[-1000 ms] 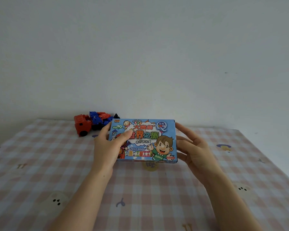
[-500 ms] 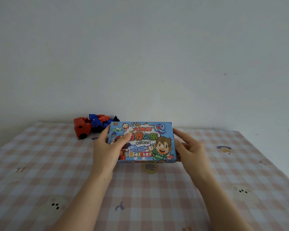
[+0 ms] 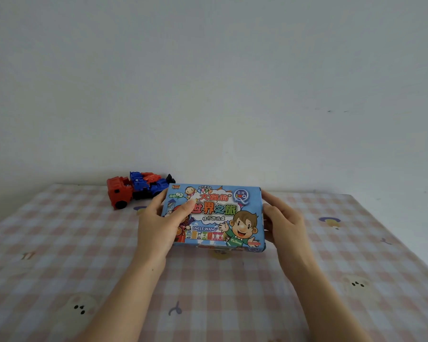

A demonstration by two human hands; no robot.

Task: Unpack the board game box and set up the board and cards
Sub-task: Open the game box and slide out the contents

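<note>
A blue board game box (image 3: 223, 213) with a cartoon boy and colourful Chinese lettering is held just above the table, its lid facing me and closed. My left hand (image 3: 158, 225) grips its left end, thumb across the lid and fingers behind. My right hand (image 3: 282, 220) holds the right end, fingers curled round the side edge. The board and cards are not visible.
A red and blue toy truck (image 3: 136, 188) lies at the table's back left, just behind the box. The table (image 3: 59, 255) wears a pink checked cloth with small cartoon prints. A plain white wall rises right behind it. The table's right edge runs diagonally at the right.
My right hand has closed in from a spread pose and now holds the box's right end. The box shifted slightly lower and tilted more toward me.
</note>
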